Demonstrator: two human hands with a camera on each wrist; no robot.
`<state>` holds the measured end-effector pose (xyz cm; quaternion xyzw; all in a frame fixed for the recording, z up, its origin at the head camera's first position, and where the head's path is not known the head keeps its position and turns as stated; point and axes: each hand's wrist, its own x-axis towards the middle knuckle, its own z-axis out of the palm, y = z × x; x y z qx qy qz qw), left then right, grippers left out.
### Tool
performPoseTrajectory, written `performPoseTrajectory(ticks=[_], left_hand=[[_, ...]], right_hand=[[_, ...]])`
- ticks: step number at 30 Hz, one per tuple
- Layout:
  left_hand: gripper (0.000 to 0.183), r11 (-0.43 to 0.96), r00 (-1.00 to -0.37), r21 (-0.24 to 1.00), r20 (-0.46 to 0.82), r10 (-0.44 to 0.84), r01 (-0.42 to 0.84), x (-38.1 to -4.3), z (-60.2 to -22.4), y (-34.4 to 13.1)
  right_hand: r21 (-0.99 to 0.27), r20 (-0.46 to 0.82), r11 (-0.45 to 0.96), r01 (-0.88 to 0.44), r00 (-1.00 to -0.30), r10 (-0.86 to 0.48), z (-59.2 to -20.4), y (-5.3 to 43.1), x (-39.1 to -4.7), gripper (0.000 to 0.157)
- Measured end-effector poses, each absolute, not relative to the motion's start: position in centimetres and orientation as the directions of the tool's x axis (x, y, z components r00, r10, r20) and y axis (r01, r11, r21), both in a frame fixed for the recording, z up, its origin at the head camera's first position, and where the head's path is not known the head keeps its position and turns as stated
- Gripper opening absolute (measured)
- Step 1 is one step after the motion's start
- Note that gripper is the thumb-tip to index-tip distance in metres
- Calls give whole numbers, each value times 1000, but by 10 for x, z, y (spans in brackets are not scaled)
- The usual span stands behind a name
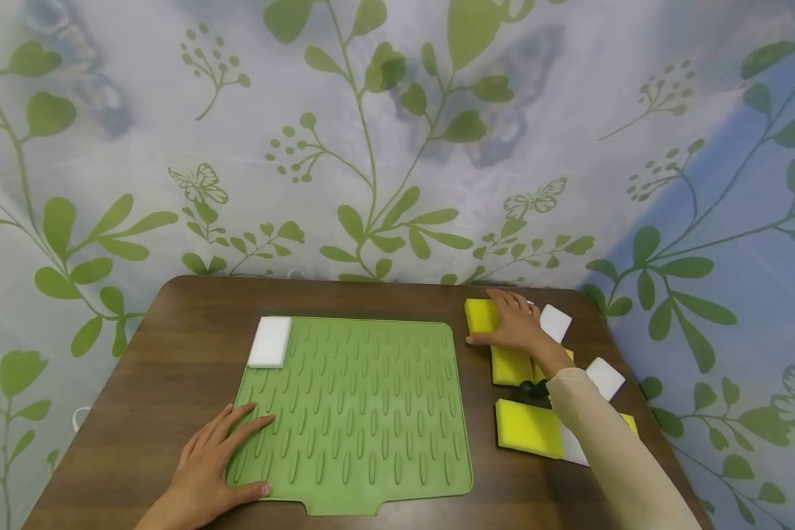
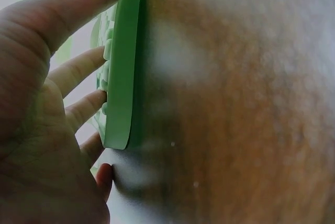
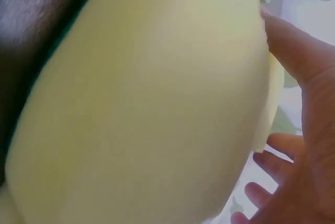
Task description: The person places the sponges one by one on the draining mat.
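Note:
My left hand (image 1: 202, 456) rests at the lower left corner of a green ribbed mat (image 1: 364, 412), fingers spread over its edge. In the left wrist view, the fingertips touch the ribbed side of the mat (image 2: 121, 77). A white sponge block (image 1: 269, 342) lies on the mat's upper left corner. My right hand (image 1: 513, 324) reaches over a yellow sponge (image 1: 480, 315) at the back right, thumb by its near end and fingers spread beyond. Another yellow sponge (image 1: 510, 366) lies under the palm and fills much of the right wrist view.
Nearer on the right lie another yellow sponge (image 1: 530, 428), a small black object (image 1: 533, 390) and white blocks (image 1: 555, 322), partly behind the right forearm. The brown wooden table (image 1: 139, 397) meets a leaf-patterned curtain (image 1: 384, 147) at the back.

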<state>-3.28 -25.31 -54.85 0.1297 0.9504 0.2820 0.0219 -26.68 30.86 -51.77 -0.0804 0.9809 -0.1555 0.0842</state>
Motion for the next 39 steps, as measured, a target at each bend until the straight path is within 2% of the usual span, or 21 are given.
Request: performPoseTrajectory(ticks=[11,30,39], left_hand=[[95,812,-967,538,27,253,228,-32,-548,-254],[96,813,-969,539,24,247,221,-31,-555,-254],[96,812,-968,539,27,251,225,-32,-555,-253]], right_hand=[[-360,-109,924,-128,-978,-178,-526,317,-268,108],[-373,-104,920,-120,-980,-170,-530,318,-266,102],[-368,-75,920,-134,-982,-173,-525,311,-266,105]])
